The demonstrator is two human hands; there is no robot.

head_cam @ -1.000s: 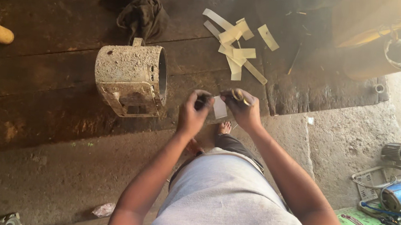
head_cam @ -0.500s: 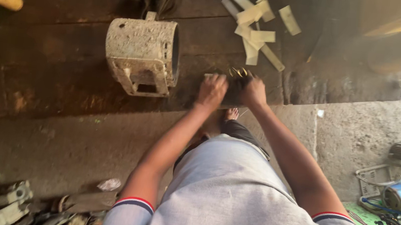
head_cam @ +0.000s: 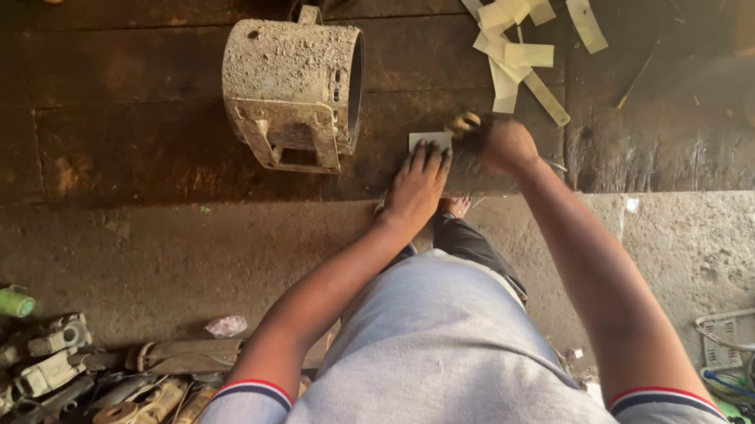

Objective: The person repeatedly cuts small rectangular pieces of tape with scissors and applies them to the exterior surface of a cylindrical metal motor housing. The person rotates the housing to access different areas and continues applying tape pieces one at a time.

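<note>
The left hand (head_cam: 417, 183) lies flat, fingers spread, pinning a pale sheet (head_cam: 430, 139) to the table (head_cam: 123, 117). The right hand (head_cam: 499, 143), just beside it, is closed on a small tool (head_cam: 465, 123). A slip could nick the left fingertips or tear the sheet.

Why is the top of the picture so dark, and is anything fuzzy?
Head view: the dark wooden bench soaks up light, while the concrete floor looks bright and hazy; the right hand is slightly blurred, the left hand and the metal housing sharp.
</note>
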